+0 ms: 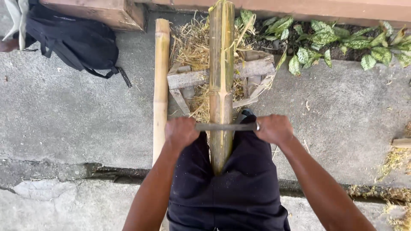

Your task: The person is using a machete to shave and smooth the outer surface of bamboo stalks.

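In the head view, the left hand [180, 131] and right hand [275, 128] each have their fingers wrapped tight around one end of a metal blade [227, 126] laid crosswise on a greenish bamboo pole [221, 81]. The pole runs lengthwise between the person's legs (dark trousers) and rests on a wooden stand [222, 75] strewn with shavings. A second, paler bamboo pole [161, 81] lies just left; a black backpack [70, 40] sits well apart on the concrete floor [64, 115].

Arms bare to above the elbow, no sleeves visible. Left hand [181, 131] and right hand [275, 129] ungloved. Black trousers [239, 188].
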